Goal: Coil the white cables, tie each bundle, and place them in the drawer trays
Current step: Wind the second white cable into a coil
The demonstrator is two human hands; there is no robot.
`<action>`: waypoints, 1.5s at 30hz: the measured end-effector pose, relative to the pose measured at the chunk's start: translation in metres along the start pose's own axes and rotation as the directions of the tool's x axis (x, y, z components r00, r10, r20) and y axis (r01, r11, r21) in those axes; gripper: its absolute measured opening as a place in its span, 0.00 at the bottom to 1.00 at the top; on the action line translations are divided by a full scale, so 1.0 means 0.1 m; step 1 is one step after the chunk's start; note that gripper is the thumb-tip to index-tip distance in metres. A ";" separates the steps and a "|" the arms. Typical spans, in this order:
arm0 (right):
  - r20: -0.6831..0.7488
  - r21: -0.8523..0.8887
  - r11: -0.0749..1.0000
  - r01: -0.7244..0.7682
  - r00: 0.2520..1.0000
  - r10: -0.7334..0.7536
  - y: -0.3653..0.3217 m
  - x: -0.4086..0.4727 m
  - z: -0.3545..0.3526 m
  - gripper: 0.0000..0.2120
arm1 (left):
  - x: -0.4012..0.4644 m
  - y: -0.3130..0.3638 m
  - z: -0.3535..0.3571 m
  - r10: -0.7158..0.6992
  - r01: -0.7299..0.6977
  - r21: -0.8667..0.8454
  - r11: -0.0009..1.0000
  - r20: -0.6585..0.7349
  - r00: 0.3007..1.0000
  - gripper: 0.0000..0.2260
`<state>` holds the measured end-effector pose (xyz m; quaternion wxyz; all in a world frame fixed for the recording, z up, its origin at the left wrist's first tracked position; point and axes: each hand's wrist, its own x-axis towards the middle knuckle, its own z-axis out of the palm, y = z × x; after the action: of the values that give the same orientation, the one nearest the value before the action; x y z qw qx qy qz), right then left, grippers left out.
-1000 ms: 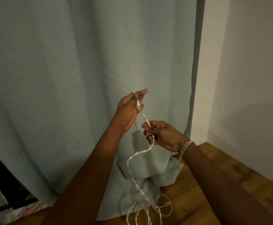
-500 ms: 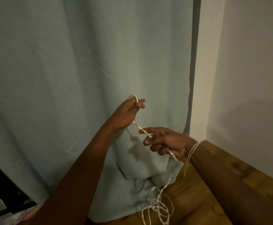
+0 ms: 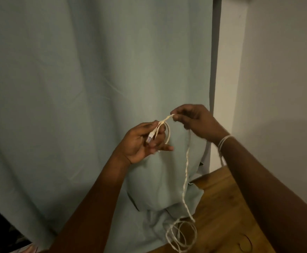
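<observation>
A thin white twisted cable (image 3: 186, 172) hangs in front of a pale blue-green curtain. My left hand (image 3: 141, 143) holds its plug end (image 3: 151, 136) and a small loop of the cable against the palm, thumb on top. My right hand (image 3: 196, 120) is just up and right of it and pinches the cable between thumb and fingertips. From the right hand the cable drops down to loose loops (image 3: 182, 236) on the wooden floor. A white tie (image 3: 223, 141) is wound round my right wrist. No drawer or tray is in view.
The curtain (image 3: 76, 88) fills the left and middle and bunches on the wooden floor (image 3: 227, 207). A white wall corner (image 3: 269, 88) stands at the right. A dark gap (image 3: 1, 225) shows at the lower left.
My right hand has risen from below the left hand to above and right of it, drawing the cable up. A small loop now lies in my left hand, which has turned palm-up.
</observation>
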<state>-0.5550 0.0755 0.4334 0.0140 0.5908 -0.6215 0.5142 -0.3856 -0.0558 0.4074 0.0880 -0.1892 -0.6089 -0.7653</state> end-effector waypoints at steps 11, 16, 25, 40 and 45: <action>0.656 0.027 0.943 -0.331 0.718 0.233 0.29 -0.70 0.95 0.08 | 0.16 0.35 -0.26 0.449 -0.245 0.462 0.853 -0.408 0.795 0.11; 0.373 -0.042 0.993 -0.110 0.920 0.118 -0.03 -0.51 0.49 0.06 | -0.11 0.23 -0.54 0.363 0.159 0.890 0.426 -0.330 0.872 0.13; 0.030 0.027 0.996 0.089 0.996 -0.090 -0.37 -0.19 0.13 0.09 | -0.19 0.15 -0.21 0.130 0.302 0.854 0.424 -0.388 0.913 0.14; -0.119 0.335 0.934 -0.123 0.978 0.172 0.04 -0.29 0.63 0.12 | -0.29 0.05 -0.24 0.071 0.171 0.533 0.828 -0.403 0.912 0.15; 0.106 0.499 0.811 -0.306 0.950 0.294 0.35 -0.52 1.10 0.09 | -0.32 0.07 -0.29 -0.054 0.061 0.010 0.998 -0.321 0.946 0.15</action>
<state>-0.5004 0.0334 0.3273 -0.2313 0.4740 -0.5487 0.6486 -0.3587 -0.0889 0.3955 0.1652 -0.0439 -0.5995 -0.7819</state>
